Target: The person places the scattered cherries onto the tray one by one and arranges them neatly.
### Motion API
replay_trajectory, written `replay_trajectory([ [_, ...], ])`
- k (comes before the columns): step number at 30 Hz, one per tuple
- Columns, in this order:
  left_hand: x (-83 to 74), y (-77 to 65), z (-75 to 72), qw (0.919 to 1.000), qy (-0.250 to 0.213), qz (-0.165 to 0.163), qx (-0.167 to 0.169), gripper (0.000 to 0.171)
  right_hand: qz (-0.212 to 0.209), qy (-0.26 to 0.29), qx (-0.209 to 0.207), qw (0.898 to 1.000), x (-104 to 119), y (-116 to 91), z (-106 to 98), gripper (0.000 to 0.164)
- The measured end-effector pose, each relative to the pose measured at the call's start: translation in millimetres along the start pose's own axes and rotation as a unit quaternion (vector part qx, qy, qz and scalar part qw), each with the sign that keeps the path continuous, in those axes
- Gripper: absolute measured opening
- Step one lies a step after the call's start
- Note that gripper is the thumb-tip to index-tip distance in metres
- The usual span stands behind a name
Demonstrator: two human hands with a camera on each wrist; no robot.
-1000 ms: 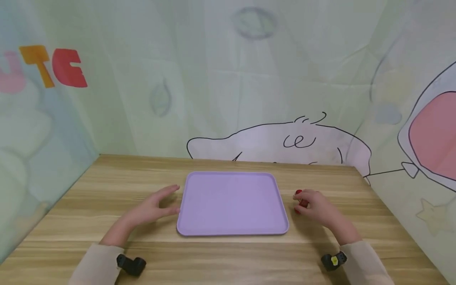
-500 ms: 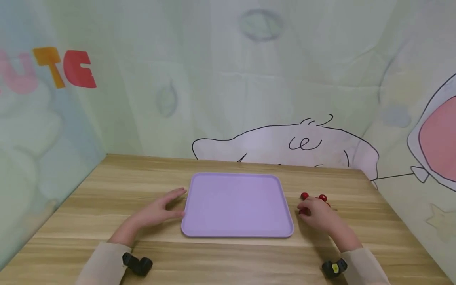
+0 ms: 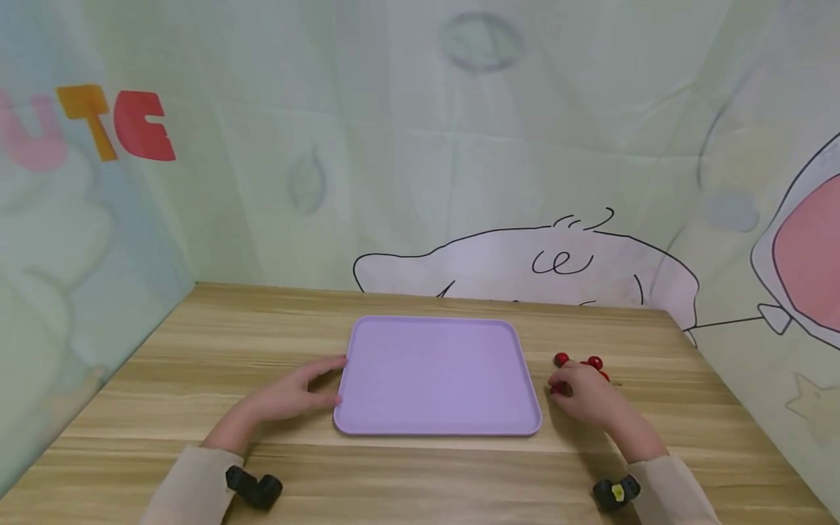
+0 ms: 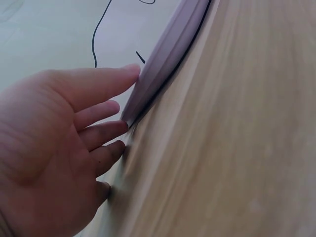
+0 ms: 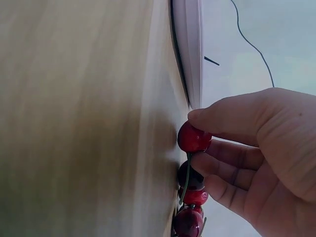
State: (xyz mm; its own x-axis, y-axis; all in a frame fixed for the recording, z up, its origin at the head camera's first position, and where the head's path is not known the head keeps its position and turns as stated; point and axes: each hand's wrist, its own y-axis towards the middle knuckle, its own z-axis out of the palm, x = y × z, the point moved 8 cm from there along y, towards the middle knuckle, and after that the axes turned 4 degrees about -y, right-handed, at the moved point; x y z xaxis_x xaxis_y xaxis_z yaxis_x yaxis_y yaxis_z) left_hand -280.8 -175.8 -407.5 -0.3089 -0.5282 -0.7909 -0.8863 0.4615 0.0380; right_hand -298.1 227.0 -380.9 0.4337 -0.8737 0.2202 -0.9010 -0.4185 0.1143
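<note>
A purple rectangular tray (image 3: 436, 375) lies flat on the wooden table. At its left edge is my left hand (image 3: 292, 394), thumb and fingers spread. In the left wrist view, thumb and fingertips reach the tray's rim (image 4: 165, 61). To the tray's right, my right hand (image 3: 587, 394) is low over the table, pinching a red cherry (image 5: 193, 137) between thumb and fingers. A green stem (image 5: 186, 177) hangs from that cherry. More red cherries (image 3: 594, 362) lie right by the hand, partly hidden under it; a darker cherry (image 5: 190, 176) shows beside the fingertips.
The wooden table (image 3: 420, 481) ends at a printed fabric backdrop (image 3: 394, 146) behind and on both sides. Dark wrist cameras (image 3: 254, 488) are strapped over both beige sleeves (image 3: 190, 485).
The right hand has lowered, and several cherries that were bunched at its fingers now show spread on the table around it. The left hand has moved slightly in to the tray's edge.
</note>
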Motion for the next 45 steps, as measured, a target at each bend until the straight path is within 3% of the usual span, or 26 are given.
replay_trajectory([
  [5, -0.7, 0.8, -0.1, 0.9999, 0.011, 0.008, 0.0, 0.066, -0.007, 0.003, -0.003, 1.0, 2, 0, -4, 0.01],
  [10, 4.4, 1.5, 1.2, 0.9999, 0.01, -0.006, -0.001, 0.066, -0.039, 0.024, -0.014, 0.999, 10, 6, -16, 0.007],
  [20, 1.3, 1.0, 1.4, 0.9999, 0.012, -0.007, 0.0, 0.066, -0.077, 0.019, -0.034, 0.996, 36, 32, -41, 0.015],
  [24, -0.1, 0.5, 1.6, 0.9999, 0.009, -0.012, 0.002, 0.065, -0.069, 0.025, -0.029, 0.997, 48, 44, -45, 0.019],
  [34, 3.4, 0.7, 0.2, 0.9998, 0.009, -0.019, 0.0, 0.066, -0.11, 0.056, -0.06, 0.991, 82, 74, -43, 0.02],
  [45, 3.4, -0.7, 0.7, 0.9998, -0.002, -0.018, -0.003, 0.065, -0.136, 0.075, -0.068, 0.985, 125, 106, -23, 0.021],
])
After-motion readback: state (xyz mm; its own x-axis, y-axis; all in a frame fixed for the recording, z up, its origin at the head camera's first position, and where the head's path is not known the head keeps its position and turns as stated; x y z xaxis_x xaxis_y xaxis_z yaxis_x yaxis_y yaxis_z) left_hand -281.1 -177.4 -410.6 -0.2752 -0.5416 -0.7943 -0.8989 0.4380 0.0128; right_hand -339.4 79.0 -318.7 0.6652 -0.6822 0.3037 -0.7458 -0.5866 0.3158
